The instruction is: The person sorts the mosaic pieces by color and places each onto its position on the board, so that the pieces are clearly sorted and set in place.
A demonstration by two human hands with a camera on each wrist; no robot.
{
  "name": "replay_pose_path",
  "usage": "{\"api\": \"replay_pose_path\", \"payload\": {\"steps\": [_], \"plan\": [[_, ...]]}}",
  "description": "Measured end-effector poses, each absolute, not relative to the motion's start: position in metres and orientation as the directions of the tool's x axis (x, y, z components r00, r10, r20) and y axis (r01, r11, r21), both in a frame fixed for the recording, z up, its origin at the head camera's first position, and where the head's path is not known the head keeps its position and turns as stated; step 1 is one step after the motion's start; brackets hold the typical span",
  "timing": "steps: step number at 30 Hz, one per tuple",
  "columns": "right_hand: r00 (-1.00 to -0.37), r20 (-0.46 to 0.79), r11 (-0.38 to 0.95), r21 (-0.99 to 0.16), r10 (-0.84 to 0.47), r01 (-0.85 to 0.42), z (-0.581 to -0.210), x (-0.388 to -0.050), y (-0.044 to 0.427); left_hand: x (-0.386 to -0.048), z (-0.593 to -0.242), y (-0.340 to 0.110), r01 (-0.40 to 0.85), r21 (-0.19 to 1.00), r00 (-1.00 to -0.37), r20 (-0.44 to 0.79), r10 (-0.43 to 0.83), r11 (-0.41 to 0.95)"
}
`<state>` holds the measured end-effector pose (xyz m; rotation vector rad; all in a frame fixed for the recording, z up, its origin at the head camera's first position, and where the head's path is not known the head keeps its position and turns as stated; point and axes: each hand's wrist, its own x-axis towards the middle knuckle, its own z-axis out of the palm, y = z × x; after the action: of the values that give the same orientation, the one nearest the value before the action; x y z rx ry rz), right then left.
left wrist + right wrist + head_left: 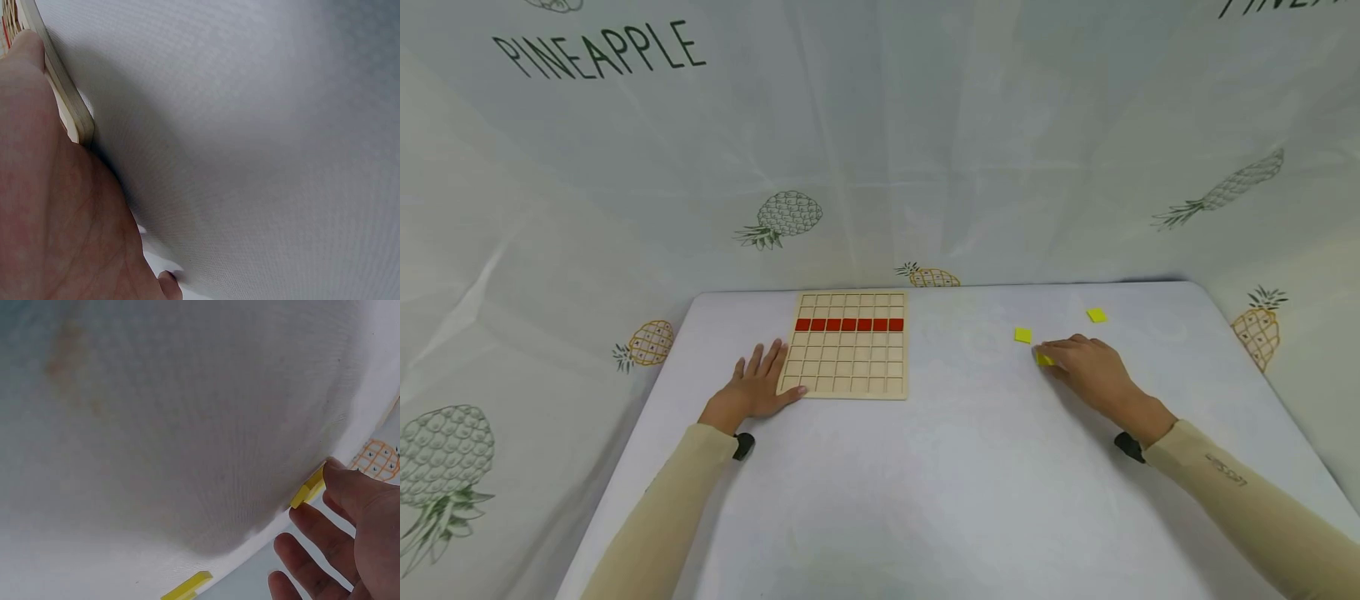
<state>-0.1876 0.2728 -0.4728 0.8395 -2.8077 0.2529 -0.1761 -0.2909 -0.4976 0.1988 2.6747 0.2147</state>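
Note:
A wooden grid board (842, 367) lies on the table, with one row of red squares (850, 325) across its upper part. My left hand (755, 393) rests spread at the board's lower left corner, its thumb on the bottom edge; the left wrist view shows the thumb against the board's rim (65, 94). On the right, my right hand (1093, 371) pinches a yellow square tile (1044, 358) between thumb and index finger, also seen in the right wrist view, where the tile (308, 487) is tilted and the other fingers of the hand (350, 537) are spread apart.
Two more yellow tiles lie on the white table (925, 492): one (1022, 335) just beyond the right fingertips to the left, the other (1097, 315) farther back. A curtain with printed pineapples (880, 150) stands behind the table's back edge.

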Motion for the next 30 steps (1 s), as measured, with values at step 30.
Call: {"api": "replay_pose_path", "payload": {"steps": [30], "plan": [[-0.789,0.280,0.812,-0.055,-0.546,-0.581,-0.4755,-0.1873,0.2659,-0.1771,-0.4993,-0.2887,0.098,0.177,-0.886,-0.432,0.167,0.979]]}}
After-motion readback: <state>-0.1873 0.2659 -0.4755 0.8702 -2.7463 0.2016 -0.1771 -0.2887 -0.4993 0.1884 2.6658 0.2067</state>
